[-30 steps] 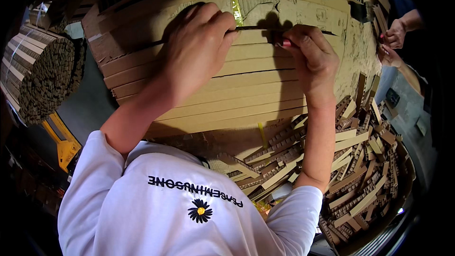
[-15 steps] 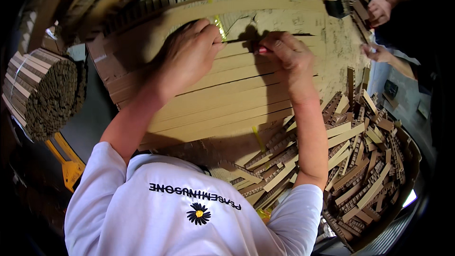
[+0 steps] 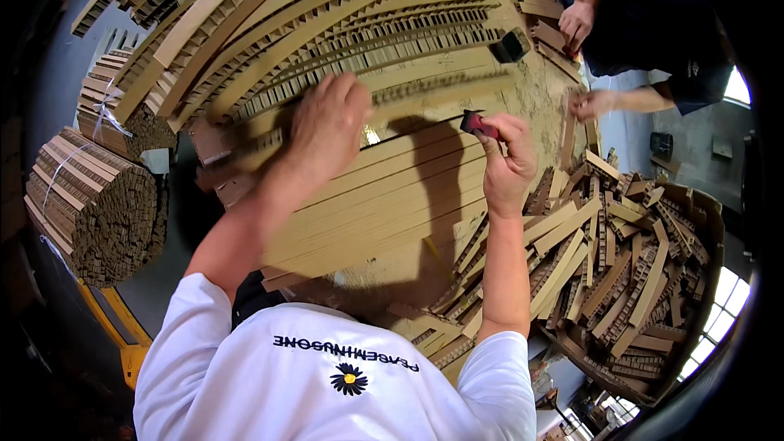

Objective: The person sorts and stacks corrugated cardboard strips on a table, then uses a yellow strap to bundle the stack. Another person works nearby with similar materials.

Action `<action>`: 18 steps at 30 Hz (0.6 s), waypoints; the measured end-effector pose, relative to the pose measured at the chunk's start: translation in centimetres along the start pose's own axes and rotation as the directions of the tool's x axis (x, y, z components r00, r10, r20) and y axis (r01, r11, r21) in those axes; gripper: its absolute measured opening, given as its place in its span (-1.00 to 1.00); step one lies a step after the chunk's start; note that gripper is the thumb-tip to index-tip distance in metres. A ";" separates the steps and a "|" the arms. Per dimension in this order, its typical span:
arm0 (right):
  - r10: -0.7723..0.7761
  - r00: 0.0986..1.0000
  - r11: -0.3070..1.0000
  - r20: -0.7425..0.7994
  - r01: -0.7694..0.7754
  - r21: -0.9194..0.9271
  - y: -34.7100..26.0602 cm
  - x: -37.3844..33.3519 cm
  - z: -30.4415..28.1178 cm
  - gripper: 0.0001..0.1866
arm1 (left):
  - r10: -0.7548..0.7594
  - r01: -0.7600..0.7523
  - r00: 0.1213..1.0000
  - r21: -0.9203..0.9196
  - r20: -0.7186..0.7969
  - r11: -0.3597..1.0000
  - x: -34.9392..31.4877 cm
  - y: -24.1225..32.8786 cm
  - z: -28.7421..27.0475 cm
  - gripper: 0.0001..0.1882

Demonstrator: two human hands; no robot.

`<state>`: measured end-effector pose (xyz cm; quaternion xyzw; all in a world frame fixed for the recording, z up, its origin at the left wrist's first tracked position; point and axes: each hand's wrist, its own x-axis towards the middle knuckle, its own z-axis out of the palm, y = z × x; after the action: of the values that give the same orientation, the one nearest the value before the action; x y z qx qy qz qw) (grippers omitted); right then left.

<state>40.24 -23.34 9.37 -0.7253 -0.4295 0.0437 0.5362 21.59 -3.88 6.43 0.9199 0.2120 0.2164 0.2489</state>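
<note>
My left hand (image 3: 333, 118) is closed around a honeycomb cardboard strip (image 3: 445, 88), which is blurred by motion and shows its cell edge. Between the fingers of my right hand (image 3: 510, 165) is a small red and black cutter (image 3: 478, 125), raised above the right end of the slit cardboard. Below both hands lies a honeycomb cardboard panel (image 3: 367, 204), crossed by several long parallel cuts. A bit of shiny yellow tape (image 3: 371, 135) shows beside my left hand.
Long honeycomb strips (image 3: 343, 49) lie along the table's far side, near a small black block (image 3: 510, 46). Short offcuts (image 3: 629, 278) overfill a box at right. Tied strip bundles (image 3: 114, 212) stand at left. Another person's hands (image 3: 577, 26) work at the far right.
The right hand has lifted, exposing more of the cutter. The left hand has moved a strip away from the panel, turning its cell edge up. The whole view has shifted.
</note>
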 end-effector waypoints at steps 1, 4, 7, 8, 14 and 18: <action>0.009 0.998 1.000 0.055 -0.008 -0.015 0.0 -0.7 -0.2 -0.77 | 0.065 -0.059 0.994 0.067 -0.091 0.996 1.4 0.4 -1.1 -0.83; 0.009 0.972 0.997 0.236 0.008 -0.072 0.6 -2.8 -0.1 -0.77 | 0.170 -0.113 0.934 0.194 -0.313 0.975 5.3 -0.6 -1.6 -0.83; -0.055 0.935 0.980 0.351 0.117 -0.158 1.1 -3.5 1.2 -0.79 | 0.085 -0.096 0.929 -0.013 -0.361 0.995 3.3 0.1 -1.2 -0.83; -0.054 0.936 0.974 0.348 0.127 -0.189 0.9 -3.3 1.6 -0.80 | 0.036 -0.068 0.961 -0.107 -0.276 0.992 1.1 -0.3 0.1 -0.83; -0.048 0.900 0.962 0.434 0.159 -0.223 2.5 -2.0 2.4 -0.82 | -0.158 0.208 0.968 -0.278 0.193 0.938 -7.2 -0.8 5.1 -0.85; -0.045 0.891 0.957 0.452 0.169 -0.237 3.1 -1.7 2.6 -0.82 | -0.172 0.224 0.967 -0.305 0.189 0.926 -7.2 -0.9 5.5 -0.84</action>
<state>39.60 -22.72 5.04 -0.7376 -0.5815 0.1181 0.3224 18.26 -8.76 -0.43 0.8547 0.2451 0.1481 0.4331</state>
